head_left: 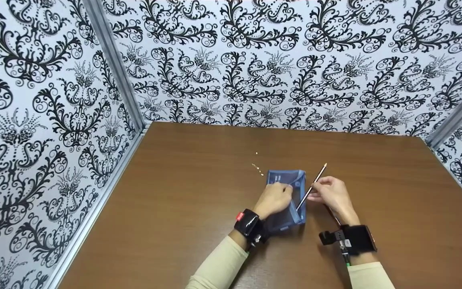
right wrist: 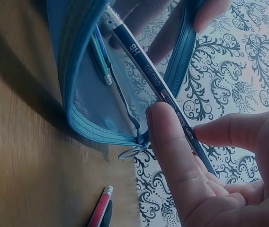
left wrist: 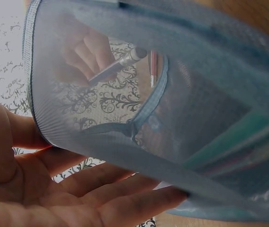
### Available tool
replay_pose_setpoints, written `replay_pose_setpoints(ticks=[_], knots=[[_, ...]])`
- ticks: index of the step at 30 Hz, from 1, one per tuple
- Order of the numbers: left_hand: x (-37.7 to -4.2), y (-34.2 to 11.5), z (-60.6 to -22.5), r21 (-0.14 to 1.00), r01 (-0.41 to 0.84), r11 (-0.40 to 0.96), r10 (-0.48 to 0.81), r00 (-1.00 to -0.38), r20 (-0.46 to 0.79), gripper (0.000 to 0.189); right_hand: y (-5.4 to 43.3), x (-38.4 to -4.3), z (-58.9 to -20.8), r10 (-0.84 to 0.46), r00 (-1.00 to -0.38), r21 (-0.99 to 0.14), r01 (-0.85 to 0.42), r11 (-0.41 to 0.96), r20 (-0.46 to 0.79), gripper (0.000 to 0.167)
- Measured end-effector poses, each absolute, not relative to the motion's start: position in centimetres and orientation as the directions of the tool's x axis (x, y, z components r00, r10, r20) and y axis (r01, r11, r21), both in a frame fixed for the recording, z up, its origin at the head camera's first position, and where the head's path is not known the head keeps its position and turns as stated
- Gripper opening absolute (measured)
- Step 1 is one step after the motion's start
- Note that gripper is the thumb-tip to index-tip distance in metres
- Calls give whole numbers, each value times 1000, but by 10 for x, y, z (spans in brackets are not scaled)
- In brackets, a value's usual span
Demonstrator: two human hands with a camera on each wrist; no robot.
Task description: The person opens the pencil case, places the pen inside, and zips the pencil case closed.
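Evidently, a dark pencil [right wrist: 152, 75] marked HB is pinched between the thumb and fingers of the right hand [head_left: 333, 194], partway along its barrel; its silvery ferrule end is held at the open mouth of a blue mesh pouch [head_left: 297, 194], though how far inside it reaches cannot be told; the pouch is gripped by the left hand [head_left: 275, 198], its rim caught between thumb and fingers, above the wooden table [head_left: 199, 192].

As to handling, the pencil may be judged light, stiff and rather slippery along its smooth barrel, with the sharpened point as its fragile part; it is best taken by the middle or the upper half, so that the ferrule end is left free; the pouch may be judged light and limp, liable to fold, and is best held by its firmer zipped edge so that the mouth is kept wide.

The pencil's long axis is slanted in the head view; its pale tip is pointed away from the person and to the right, its ferrule end back to the left, towards the pouch; green pencils [right wrist: 99, 59] are seen within the mesh, and a red pencil [right wrist: 100, 208] is left lying on the table, near the pouch.
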State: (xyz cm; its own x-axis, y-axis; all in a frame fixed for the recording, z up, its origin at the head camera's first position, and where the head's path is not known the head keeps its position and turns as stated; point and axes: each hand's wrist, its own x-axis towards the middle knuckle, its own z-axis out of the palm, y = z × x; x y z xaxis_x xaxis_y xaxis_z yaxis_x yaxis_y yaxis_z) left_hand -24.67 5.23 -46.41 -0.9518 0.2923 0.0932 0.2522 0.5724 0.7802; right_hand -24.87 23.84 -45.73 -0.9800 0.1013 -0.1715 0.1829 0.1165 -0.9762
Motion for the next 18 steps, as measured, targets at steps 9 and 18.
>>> replay_pose_setpoints(ticks=[9,18], knots=[[-247,52,-465,800,218,558,292,-955,56,45,237,-249,-460,103,-981,-974,179,140,-165,27],[-247,52,-465,803,218,555,290,-955,58,45,233,-249,-460,94,-980,-969,191,159,-177,26]])
